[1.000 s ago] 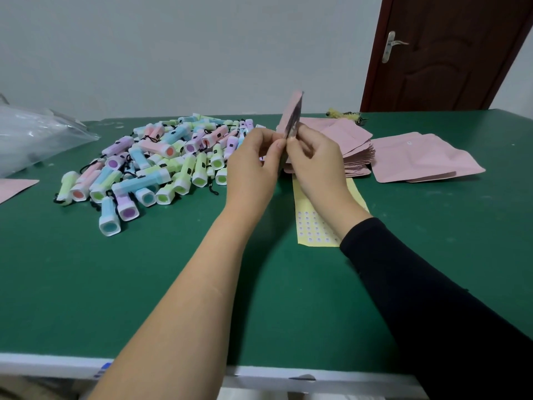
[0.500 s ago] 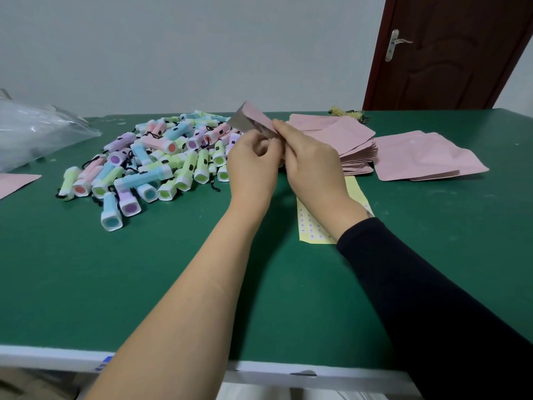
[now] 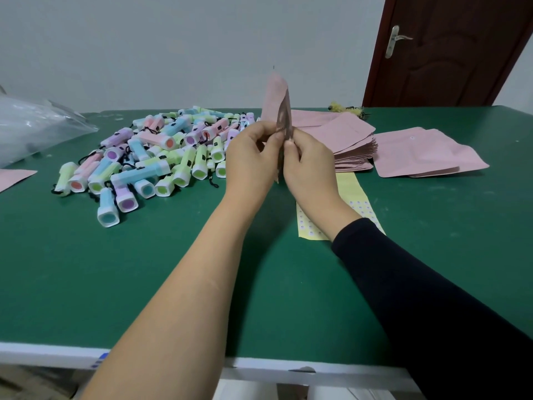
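Note:
I hold a pink pouch (image 3: 276, 103) upright above the green table (image 3: 173, 269), seen edge-on. My left hand (image 3: 252, 157) pinches its lower edge from the left and my right hand (image 3: 310, 166) pinches it from the right, fingertips almost meeting. A heap of several pastel mini flashlights (image 3: 155, 157) lies to the left of my hands. Behind my right hand sits a stack of pink pouches (image 3: 346, 142). A yellow sticker sheet (image 3: 352, 197) lies flat under my right wrist, partly hidden.
More pink pouches (image 3: 427, 154) lie spread at the right. A clear plastic bag (image 3: 31, 128) sits at the far left with another pink pouch (image 3: 14, 177) beside it. A small yellow object (image 3: 346, 109) rests at the table's back edge. A brown door (image 3: 450, 50) stands behind.
The pouch, upright a second ago, tipped to the left half a second ago and now stands upright again, higher in view. Both hands stay pinched on its lower edge.

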`<state>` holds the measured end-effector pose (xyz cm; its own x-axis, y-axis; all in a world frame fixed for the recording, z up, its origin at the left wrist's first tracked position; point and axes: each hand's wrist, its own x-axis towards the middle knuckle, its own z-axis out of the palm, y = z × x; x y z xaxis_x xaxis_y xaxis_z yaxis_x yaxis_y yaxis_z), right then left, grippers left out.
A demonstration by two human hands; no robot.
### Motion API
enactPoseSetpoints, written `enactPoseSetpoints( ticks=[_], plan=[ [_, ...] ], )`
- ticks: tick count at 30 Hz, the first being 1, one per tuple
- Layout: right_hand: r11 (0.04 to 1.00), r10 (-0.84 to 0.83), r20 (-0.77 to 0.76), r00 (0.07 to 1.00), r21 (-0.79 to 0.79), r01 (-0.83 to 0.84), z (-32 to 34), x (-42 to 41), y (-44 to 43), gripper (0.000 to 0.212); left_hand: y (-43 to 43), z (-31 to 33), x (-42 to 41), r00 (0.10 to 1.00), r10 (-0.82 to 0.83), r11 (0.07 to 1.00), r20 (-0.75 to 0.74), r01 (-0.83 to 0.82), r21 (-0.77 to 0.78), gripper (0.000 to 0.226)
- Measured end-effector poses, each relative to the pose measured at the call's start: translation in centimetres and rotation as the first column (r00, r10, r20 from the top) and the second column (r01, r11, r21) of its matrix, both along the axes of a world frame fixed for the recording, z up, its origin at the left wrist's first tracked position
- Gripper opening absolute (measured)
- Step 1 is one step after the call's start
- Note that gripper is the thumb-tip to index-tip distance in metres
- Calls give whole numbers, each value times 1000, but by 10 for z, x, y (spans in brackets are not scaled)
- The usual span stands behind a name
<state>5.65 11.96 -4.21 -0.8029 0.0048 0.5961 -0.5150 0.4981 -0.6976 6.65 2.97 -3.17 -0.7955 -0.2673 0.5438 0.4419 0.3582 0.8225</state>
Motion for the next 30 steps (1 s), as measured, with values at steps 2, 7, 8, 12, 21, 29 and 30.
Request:
enactPoseSetpoints(
  ticks=[2,7,8,12,21,29,30],
  plan=[
    [997,-27,-6,1000,79,27,0,-1,0,27,-1,0,0,1000,19,998,0,-19,-56,16],
    [954,-103,-74,992,273,120,2,0,5,27,-2,-1,-2,997,63,988,33,-58,-140,17],
    [942,-109,-95,990,308,133,3,0,7,28,-2,-1,-3,996,70,987,51,-62,-145,15],
    [926,-105,-94,990,354,132,5,-1,7,29,-3,-1,-3,993,64,989,96,-51,-137,18],
    [966,-66,-130,989,239,96,11,3,1,32,0,3,0,997,-38,986,59,28,163,20],
    [987,-89,21,996,139,85,6,-2,7,18,-2,-4,-2,995,93,962,-36,-99,-256,9],
    [989,-85,32,996,120,81,6,-2,7,22,-3,-4,-3,995,97,961,-34,-102,-258,9]
  ],
)
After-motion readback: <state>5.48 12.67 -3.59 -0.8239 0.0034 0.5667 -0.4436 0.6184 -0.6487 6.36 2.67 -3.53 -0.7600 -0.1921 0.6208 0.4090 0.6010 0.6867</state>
